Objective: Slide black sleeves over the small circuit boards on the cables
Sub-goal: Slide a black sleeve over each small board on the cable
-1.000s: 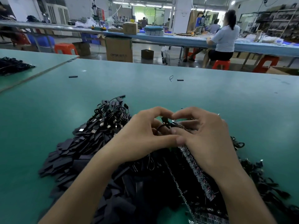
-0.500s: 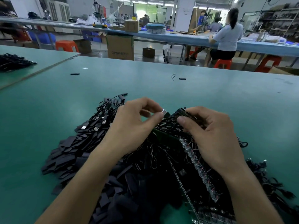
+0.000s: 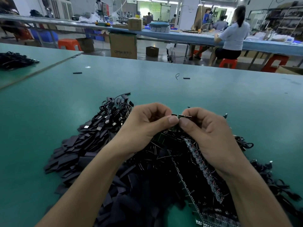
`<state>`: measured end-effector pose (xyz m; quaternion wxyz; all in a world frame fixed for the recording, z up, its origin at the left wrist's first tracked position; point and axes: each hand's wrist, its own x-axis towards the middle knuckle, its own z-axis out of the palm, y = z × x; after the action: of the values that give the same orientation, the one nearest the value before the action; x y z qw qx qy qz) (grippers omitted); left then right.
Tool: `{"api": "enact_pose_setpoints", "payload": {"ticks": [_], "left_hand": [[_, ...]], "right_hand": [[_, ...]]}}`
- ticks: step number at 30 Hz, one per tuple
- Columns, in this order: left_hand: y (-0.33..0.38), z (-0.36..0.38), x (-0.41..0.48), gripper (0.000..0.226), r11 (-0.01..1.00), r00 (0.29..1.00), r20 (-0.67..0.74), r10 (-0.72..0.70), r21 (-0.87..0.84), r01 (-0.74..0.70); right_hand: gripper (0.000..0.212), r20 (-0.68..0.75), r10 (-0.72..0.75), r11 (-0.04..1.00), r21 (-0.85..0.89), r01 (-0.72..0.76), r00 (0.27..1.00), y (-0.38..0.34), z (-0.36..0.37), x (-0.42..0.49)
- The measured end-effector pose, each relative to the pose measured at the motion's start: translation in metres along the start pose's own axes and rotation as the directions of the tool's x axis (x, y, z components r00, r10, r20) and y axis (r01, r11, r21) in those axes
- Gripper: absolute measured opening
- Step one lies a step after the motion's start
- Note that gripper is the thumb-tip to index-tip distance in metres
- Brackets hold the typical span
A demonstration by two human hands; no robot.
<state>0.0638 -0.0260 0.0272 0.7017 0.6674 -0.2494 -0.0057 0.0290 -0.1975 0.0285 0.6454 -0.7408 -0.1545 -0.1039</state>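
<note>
The small circuit board (image 3: pixel 181 115), a narrow dark piece seen edge-on with a row of pale contacts, is held above the heap of parts at the centre of the view. The left hand (image 3: pixel 147 124) pinches its left end between thumb and curled forefinger; the right hand (image 3: pixel 209 131) pinches its right end the same way, and the two thumb tips nearly touch just beneath it. Whether the board is one piece or two joined pieces cannot be told. No sleeve is seen on it.

Directly below the board, under the right hand and toward the viewer, lies a long panel of circuit boards (image 3: pixel 204 171), set slantwise among tangled black wires. Below and to the left of the board spreads a pile of flat black sleeves (image 3: pixel 72 154). Just left of the board, beyond the sleeves, lie coiled cables (image 3: pixel 113 112) with metal plugs showing.

All of this rests on a green surface (image 3: pixel 237 102). Beyond the board, two loose black pieces (image 3: pixel 77 73) (image 3: pixel 186 78) lie well apart on it. Far to the left of the board is a second heap of cables (image 3: pixel 15 60). Farther beyond the board stand a cardboard box (image 3: pixel 123 45) on the floor and a seated person (image 3: pixel 233 36) at another bench.
</note>
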Motion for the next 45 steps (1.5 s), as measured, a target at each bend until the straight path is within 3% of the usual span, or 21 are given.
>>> {"api": "enact_pose_setpoints", "payload": {"ticks": [4, 9, 12, 15, 17, 20, 22, 24, 26, 30, 34, 37, 41, 45], "left_hand": [[-0.005, -0.001, 0.000, 0.012, 0.999, 0.999, 0.021, -0.031, -0.042, 0.032], [-0.011, 0.003, -0.001, 0.011, 0.969, 0.988, 0.072, -0.134, -0.200, 0.146], [-0.009, -0.004, 0.002, 0.017, 0.923, 0.992, 0.010, -0.124, -0.365, 0.119], [-0.006, -0.015, 0.006, 0.018, 0.847, 0.972, -0.176, -0.158, -0.531, 0.041], [-0.002, -0.019, 0.007, 0.013, 0.882, 0.916, -0.383, -0.118, -0.464, -0.080], [0.006, -0.028, 0.008, 0.013, 0.959, 0.749, -0.654, 0.106, -0.130, -0.250], [0.013, -0.036, 0.008, 0.013, 0.950, 0.625, -0.739, 0.252, 0.065, -0.306], [0.018, -0.040, 0.008, 0.011, 0.925, 0.555, -0.753, 0.354, 0.195, -0.325], [0.020, -0.040, 0.007, 0.011, 0.910, 0.564, -0.715, 0.413, 0.293, -0.295], [0.019, -0.041, 0.006, 0.014, 0.901, 0.666, -0.633, 0.394, 0.410, -0.143], [0.022, -0.043, 0.005, 0.032, 0.820, 0.681, -0.626, 0.380, 0.568, 0.064], [0.025, -0.040, 0.004, 0.040, 0.788, 0.673, -0.630, 0.386, 0.605, 0.115], [0.024, -0.039, 0.005, 0.044, 0.775, 0.702, -0.607, 0.372, 0.619, 0.124], [0.021, -0.038, 0.005, 0.042, 0.795, 0.734, -0.557, 0.389, 0.606, 0.039]], "right_hand": [[0.010, 0.043, 0.016, 0.999, 0.028, -0.017, 0.999, 0.002, 0.000, 0.000], [0.008, 0.052, 0.081, 0.975, 0.203, -0.090, 0.995, -0.001, 0.003, -0.001], [0.005, -0.178, 0.118, 0.987, 0.127, -0.096, 0.977, 0.001, -0.002, 0.002], [0.015, -0.482, 0.083, 0.995, -0.010, -0.100, 0.872, 0.005, -0.012, 0.005], [0.022, -0.562, 0.004, 0.987, -0.130, -0.093, 0.827, 0.004, -0.017, 0.004], [0.026, -0.600, -0.055, 0.954, -0.268, -0.136, 0.798, 0.001, -0.018, 0.004], [0.026, -0.609, -0.069, 0.923, -0.340, -0.182, 0.790, -0.003, -0.016, 0.003], [0.027, -0.603, -0.072, 0.886, -0.405, -0.226, 0.795, -0.010, -0.013, 0.001], [0.031, -0.564, -0.136, 0.826, -0.519, -0.221, 0.815, -0.017, -0.010, -0.004], [0.032, -0.388, -0.288, 0.760, -0.648, -0.037, 0.875, -0.035, 0.010, -0.010], [0.022, -0.009, -0.108, 0.702, -0.709, 0.070, 0.994, -0.034, 0.035, 0.002], [0.021, 0.199, 0.056, 0.590, -0.797, 0.128, 0.978, -0.028, 0.059, 0.016], [0.005, 0.310, 0.114, 0.441, -0.867, 0.231, 0.944, -0.014, 0.099, 0.038], [0.025, 0.403, 0.215, 0.391, -0.870, 0.300, 0.890, 0.011, 0.126, 0.047]]}}
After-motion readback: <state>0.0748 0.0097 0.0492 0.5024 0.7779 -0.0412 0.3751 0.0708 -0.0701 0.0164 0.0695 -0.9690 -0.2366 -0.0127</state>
